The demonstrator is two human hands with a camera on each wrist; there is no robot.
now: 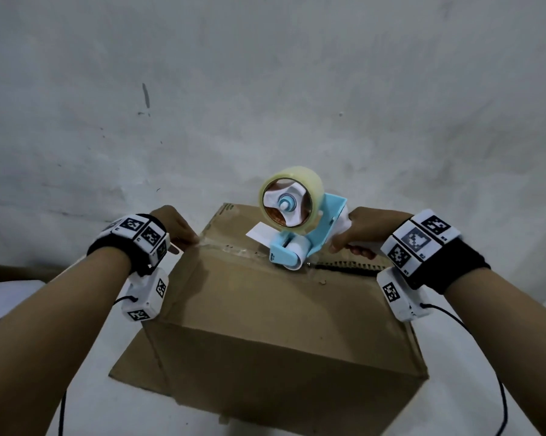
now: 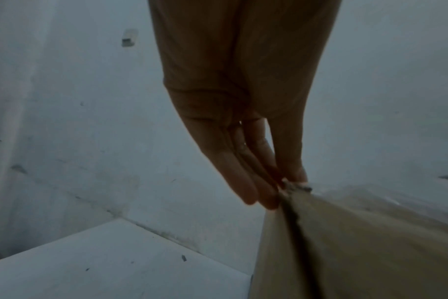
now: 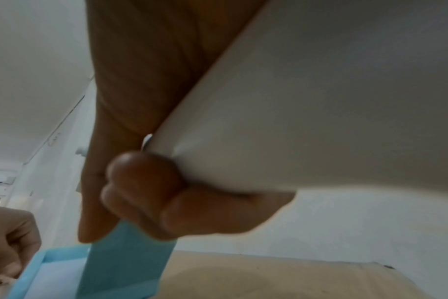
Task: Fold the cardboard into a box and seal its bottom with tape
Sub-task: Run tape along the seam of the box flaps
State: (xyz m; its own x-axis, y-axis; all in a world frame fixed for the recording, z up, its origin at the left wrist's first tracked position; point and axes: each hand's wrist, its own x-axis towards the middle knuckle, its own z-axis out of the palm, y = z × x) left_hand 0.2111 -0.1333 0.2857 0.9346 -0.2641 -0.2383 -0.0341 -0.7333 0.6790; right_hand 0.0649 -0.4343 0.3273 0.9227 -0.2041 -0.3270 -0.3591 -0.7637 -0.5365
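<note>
A brown cardboard box (image 1: 265,309) stands with its closed flaps facing up. Clear tape covers the left part of the centre seam (image 1: 230,247); the right part of the seam shows a dark gap. My right hand (image 1: 359,231) grips the white handle (image 3: 294,101) of a blue tape dispenser (image 1: 296,240), whose roller sits on the seam near mid-box. A clear tape roll (image 1: 296,176) rides on top of the dispenser. My left hand (image 1: 177,228) presses the tape end at the box's left edge, with straight fingers (image 2: 256,192) down the side wall of the box (image 2: 358,242).
The box rests on a white table (image 1: 45,309) against a white wall (image 1: 265,89). One lower flap (image 1: 133,363) sticks out at the front left. Another flat piece of cardboard (image 1: 13,272) lies at the far left. Black cables (image 1: 501,388) hang from both wrist cameras.
</note>
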